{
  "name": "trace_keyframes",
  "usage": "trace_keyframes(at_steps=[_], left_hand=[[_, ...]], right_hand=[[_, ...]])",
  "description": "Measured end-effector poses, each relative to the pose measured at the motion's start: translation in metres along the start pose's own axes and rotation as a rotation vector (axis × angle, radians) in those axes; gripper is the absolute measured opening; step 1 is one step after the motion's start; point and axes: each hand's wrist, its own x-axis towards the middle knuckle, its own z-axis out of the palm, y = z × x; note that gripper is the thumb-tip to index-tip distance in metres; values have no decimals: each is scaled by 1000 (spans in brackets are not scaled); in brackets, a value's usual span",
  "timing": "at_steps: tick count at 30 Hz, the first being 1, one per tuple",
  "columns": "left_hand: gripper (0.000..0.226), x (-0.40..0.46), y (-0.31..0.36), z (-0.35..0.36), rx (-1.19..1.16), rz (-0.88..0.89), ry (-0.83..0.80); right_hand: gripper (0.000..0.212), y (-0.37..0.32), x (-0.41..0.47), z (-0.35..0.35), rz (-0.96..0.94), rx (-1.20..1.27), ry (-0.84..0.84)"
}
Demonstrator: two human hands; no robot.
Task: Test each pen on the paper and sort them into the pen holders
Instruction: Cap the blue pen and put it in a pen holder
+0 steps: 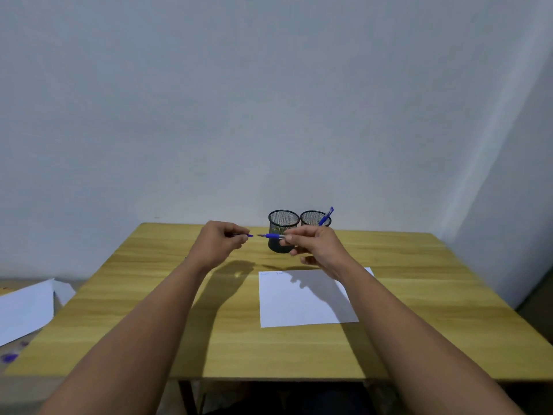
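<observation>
Lighting: dim, even, cool-toned. You see soft shadows of both arms falling forward across the surface (419, 295) and the paper (299, 307), so light comes from above and behind. Wide-angle bending at edges. Slight softness overall; no glare.

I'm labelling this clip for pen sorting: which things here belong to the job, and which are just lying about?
Job:
- pen, held by right hand
- cap, held by left hand
- paper
- two mesh holders
- pen in far holder

Lying about:
- loose sheets beside the table
</observation>
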Motion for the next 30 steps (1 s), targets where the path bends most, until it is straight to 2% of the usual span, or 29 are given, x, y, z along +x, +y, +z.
trace_keyframes(at_steps=[11, 24, 30], left_hand=[[29, -5, 15, 6, -144, -45, -113], [24, -7, 27, 19, -145, -48, -170], [17, -7, 35, 25, -307, -88, -131]], right_hand=[[24, 3, -8, -4, -9, -93, -16], [23, 0, -9, -4, -6, -107, -39], [18, -2, -7, 1, -42, -35, -30]])
